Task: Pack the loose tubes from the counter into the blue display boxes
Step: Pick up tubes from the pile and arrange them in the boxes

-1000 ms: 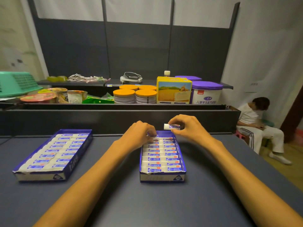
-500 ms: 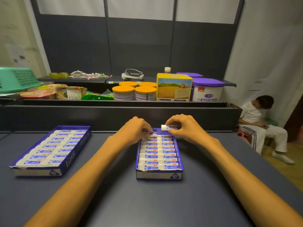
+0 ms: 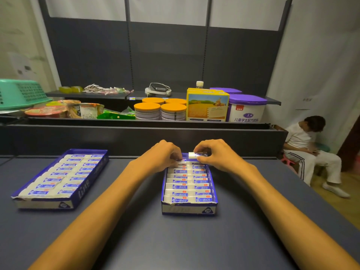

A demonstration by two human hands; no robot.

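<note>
From the head camera, we see both bare forearms reaching forward over the dark blue-grey counter (image 3: 253,230), the hands meeting at the far end of the nearer blue cardboard display box (image 3: 189,208). Our right hand (image 3: 218,154) is knuckles-up, its fingers curled, pinching a small white tube with a blue label (image 3: 197,154) held crosswise just above the box's far right corner; the thumb sits under the tube and the fingertips on top. Our left hand (image 3: 162,156) is curled too, fingertips pressing down on the farthest tubes in the left column; we cannot tell whether it grips one.

We count two blue boxes: the nearer one holds two columns of tubes, and a second filled blue box (image 3: 81,187) lies well apart on the left. One tube is in hand.
</note>
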